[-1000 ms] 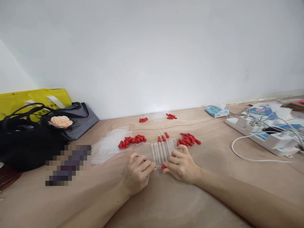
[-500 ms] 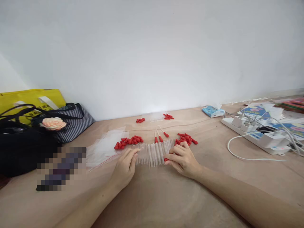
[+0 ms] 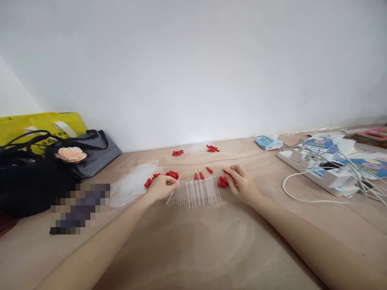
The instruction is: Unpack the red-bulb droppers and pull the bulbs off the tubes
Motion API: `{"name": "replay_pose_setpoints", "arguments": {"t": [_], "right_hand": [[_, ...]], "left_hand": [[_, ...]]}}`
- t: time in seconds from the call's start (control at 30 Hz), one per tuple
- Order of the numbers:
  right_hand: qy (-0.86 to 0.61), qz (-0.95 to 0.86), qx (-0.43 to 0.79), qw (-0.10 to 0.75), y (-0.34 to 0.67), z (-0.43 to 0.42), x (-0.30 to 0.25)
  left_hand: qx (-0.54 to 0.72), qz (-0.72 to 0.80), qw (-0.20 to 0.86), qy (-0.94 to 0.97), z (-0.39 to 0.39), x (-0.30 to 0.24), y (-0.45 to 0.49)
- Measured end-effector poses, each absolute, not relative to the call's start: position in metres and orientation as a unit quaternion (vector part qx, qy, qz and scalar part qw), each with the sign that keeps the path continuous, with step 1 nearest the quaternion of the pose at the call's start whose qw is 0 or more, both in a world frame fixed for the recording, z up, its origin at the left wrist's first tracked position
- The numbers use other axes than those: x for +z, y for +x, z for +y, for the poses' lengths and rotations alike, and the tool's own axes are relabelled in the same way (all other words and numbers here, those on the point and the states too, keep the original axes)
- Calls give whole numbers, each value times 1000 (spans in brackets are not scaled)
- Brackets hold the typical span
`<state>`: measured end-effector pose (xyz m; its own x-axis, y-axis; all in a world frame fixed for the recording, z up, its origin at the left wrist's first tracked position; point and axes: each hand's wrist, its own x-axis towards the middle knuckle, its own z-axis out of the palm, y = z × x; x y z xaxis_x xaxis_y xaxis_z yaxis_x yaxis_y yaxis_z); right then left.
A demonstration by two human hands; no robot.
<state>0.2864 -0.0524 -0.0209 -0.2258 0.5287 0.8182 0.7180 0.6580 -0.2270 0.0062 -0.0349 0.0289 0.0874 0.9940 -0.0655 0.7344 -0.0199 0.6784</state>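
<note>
A row of clear glass tubes (image 3: 196, 191) lies side by side on the tan table (image 3: 193, 245). My left hand (image 3: 160, 187) is closed in a pinch on one clear tube (image 3: 173, 190) at the row's left end. Behind it lies a pile of red rubber caps (image 3: 169, 175). My right hand (image 3: 242, 183) rests on another pile of red caps (image 3: 223, 182) to the right of the row, fingers curled and pinching a red cap. Three finished droppers with red caps (image 3: 200, 174) lie just beyond the row.
Clear plastic bags (image 3: 133, 185) lie left of the tubes. Bags, black, striped and yellow, stand at far left (image 3: 45, 161). A white power strip with plugs and cables (image 3: 323, 173) sits at right, with a blue tissue pack (image 3: 267, 141). More tubes and caps (image 3: 199, 149) lie near the wall.
Both hands left the near edge of the tube row. The left moved to the row's left end and picked up a tube; the right reached back onto the right-hand cap pile.
</note>
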Motion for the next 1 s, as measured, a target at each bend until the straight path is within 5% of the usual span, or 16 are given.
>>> {"name": "replay_pose_setpoints", "arguments": {"t": [0.67, 1.0], "right_hand": [[-582, -667, 41, 464, 319, -28, -21], [-613, -672, 91, 405, 334, -2, -16]], "left_hand": [[114, 655, 210, 717, -37, 30, 30], [301, 548, -5, 780, -66, 11, -10]]}}
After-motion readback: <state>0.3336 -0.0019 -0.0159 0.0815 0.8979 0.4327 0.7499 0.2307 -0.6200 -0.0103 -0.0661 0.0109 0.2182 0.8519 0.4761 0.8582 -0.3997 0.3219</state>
